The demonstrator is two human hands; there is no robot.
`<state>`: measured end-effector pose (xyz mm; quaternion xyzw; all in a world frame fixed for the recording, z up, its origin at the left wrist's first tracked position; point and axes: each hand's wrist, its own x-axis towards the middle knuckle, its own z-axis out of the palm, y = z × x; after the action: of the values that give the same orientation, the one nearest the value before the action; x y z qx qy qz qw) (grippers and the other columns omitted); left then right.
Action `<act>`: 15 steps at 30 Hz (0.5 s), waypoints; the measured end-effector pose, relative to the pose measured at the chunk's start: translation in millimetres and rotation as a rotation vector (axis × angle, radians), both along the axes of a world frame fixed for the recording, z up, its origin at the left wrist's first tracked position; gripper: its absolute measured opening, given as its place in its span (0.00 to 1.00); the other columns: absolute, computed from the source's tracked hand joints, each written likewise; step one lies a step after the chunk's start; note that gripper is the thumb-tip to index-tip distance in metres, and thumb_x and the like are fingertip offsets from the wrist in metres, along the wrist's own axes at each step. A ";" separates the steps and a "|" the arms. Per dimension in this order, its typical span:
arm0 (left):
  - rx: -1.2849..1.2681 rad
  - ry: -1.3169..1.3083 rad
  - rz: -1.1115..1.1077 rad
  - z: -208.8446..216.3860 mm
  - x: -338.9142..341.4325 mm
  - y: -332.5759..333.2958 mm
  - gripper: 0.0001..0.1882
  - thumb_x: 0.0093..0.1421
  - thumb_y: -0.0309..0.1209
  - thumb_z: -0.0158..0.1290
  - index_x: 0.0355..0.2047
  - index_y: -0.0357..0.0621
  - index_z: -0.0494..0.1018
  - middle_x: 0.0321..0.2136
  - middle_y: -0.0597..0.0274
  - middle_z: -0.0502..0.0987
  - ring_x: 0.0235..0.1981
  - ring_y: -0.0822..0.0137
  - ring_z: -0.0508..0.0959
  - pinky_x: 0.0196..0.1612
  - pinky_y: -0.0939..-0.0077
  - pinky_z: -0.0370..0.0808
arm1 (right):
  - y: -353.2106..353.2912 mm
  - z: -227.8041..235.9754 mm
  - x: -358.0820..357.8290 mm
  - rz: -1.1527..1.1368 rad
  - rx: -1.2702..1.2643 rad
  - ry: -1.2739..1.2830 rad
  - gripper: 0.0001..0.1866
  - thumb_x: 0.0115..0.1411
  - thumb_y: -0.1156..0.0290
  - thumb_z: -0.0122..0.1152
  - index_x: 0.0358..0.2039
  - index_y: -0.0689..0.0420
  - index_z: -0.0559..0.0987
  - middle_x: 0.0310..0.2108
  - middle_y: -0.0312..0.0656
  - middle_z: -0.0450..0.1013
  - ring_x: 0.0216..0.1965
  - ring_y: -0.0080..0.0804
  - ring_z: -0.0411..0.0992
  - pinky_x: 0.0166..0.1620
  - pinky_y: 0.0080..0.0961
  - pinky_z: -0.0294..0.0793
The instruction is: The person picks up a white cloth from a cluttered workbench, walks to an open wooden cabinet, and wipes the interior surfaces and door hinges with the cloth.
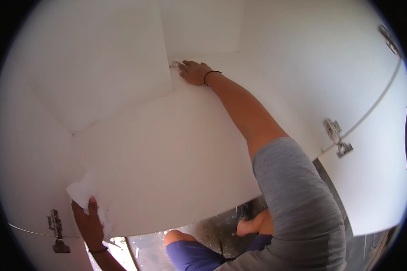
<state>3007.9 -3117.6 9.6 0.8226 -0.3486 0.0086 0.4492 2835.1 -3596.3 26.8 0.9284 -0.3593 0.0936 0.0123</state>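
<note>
At the lower left, my left hand (89, 226) grips a crumpled white cloth (80, 192), thumb showing on top, close to the cabinet's left side. Whether it is fabric or paper is hard to make out. My right arm stretches deep into the white cabinet. There my right hand (195, 73) lies with fingers spread on the cabinet floor (167, 149), by the edge of an inner panel (117, 67). A small whitish thing (174, 64) sits at its fingertips, too small to name; the palm's underside is hidden.
Metal hinges show at the right front edge (334, 135), the upper right (389, 39) and the left front edge (55, 230). A white door (371, 189) hangs open at right. Below the cabinet's front edge are my legs and a dark, speckled floor (153, 248).
</note>
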 end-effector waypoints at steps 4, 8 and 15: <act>-0.041 0.077 0.007 7.9 -12.8 -7.3 0.23 0.59 0.33 0.48 0.51 0.33 0.61 0.44 0.52 0.70 0.43 0.62 0.70 0.47 0.70 0.66 | -17.3 19.2 -3.5 -0.165 0.097 0.027 0.26 0.63 0.56 0.28 0.61 0.46 0.54 0.64 0.37 0.44 0.65 0.34 0.43 0.63 0.40 0.46; -0.051 0.112 0.018 5.6 -11.7 -5.3 0.23 0.59 0.32 0.47 0.52 0.33 0.60 0.45 0.53 0.69 0.44 0.64 0.69 0.47 0.71 0.66 | -23.8 18.7 -11.6 -0.253 0.172 0.007 0.29 0.61 0.48 0.31 0.61 0.45 0.56 0.64 0.37 0.45 0.64 0.34 0.44 0.62 0.38 0.47; -0.086 0.054 -0.035 -2.2 -3.2 -5.3 0.24 0.59 0.33 0.48 0.52 0.32 0.61 0.45 0.51 0.68 0.45 0.62 0.69 0.50 0.69 0.63 | -79.4 -5.8 -132.3 -0.608 0.065 -0.127 0.34 0.58 0.46 0.35 0.61 0.51 0.55 0.62 0.43 0.51 0.62 0.38 0.49 0.61 0.36 0.51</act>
<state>3004.7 -3122.9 7.4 0.7962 -0.3499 -0.0067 0.4935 2702.8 -3675.8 21.0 0.7707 -0.6233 0.1320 -0.0122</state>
